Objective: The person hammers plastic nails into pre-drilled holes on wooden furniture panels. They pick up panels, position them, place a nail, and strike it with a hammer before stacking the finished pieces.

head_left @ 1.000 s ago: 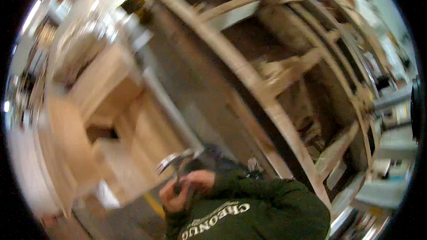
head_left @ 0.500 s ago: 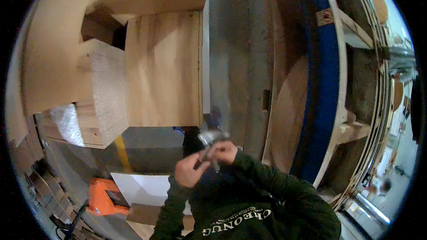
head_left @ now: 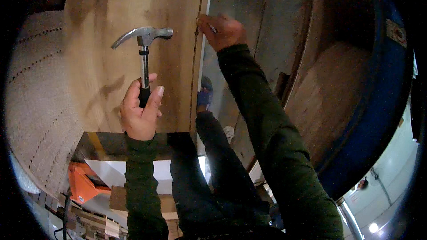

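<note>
Steel claw hammer [head_left: 143,35] clenched in our left hand [head_left: 140,114]; at two o'clock, right hand [head_left: 221,30] pinches a nail [head_left: 196,30] against the plywood panel [head_left: 133,40]: strike squarely, lightly.

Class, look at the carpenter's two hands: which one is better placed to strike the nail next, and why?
Left. The left hand already grips the claw hammer upright beside the wooden panel. The right hand is busy pinching what looks like a small nail at the panel's edge, probably steadying it.

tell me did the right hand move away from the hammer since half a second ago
Yes. The right hand has left the hammer and now reaches up to the plywood panel edge, while the left hand holds the hammer alone.
</note>
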The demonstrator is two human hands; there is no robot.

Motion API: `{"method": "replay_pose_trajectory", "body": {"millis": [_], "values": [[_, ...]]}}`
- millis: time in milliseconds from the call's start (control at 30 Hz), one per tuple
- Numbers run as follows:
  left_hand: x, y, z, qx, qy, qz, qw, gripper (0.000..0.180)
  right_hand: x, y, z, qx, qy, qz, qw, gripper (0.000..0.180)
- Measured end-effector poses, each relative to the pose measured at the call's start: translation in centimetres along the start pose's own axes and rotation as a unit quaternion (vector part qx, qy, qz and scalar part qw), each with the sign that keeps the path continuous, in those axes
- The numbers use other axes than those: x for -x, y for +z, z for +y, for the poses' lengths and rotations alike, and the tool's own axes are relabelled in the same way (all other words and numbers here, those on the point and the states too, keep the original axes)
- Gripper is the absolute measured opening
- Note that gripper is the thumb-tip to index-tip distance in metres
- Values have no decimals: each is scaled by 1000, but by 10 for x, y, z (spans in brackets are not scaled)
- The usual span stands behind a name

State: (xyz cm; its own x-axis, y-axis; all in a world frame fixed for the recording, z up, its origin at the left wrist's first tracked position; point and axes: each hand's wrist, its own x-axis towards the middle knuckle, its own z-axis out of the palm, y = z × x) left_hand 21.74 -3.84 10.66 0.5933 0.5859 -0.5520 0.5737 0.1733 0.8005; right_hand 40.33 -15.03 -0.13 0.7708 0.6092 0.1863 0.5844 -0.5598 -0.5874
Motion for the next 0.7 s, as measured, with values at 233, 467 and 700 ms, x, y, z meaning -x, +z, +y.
{"method": "replay_pose_trajectory", "body": {"millis": [233, 467, 700], "values": [[-13, 15, -15, -45, -1, -33, 998, 24, 1, -1, 10, 7, -46, 5, 999, 16], [-35, 23, -24, -117, 101, -56, 986, 24, -4, -3, 16, -14, -50, -7, 999, 16], [-37, 34, -7, -131, 80, -41, 987, 25, 7, -1, 13, -101, 41, 1, 994, 23]]}}
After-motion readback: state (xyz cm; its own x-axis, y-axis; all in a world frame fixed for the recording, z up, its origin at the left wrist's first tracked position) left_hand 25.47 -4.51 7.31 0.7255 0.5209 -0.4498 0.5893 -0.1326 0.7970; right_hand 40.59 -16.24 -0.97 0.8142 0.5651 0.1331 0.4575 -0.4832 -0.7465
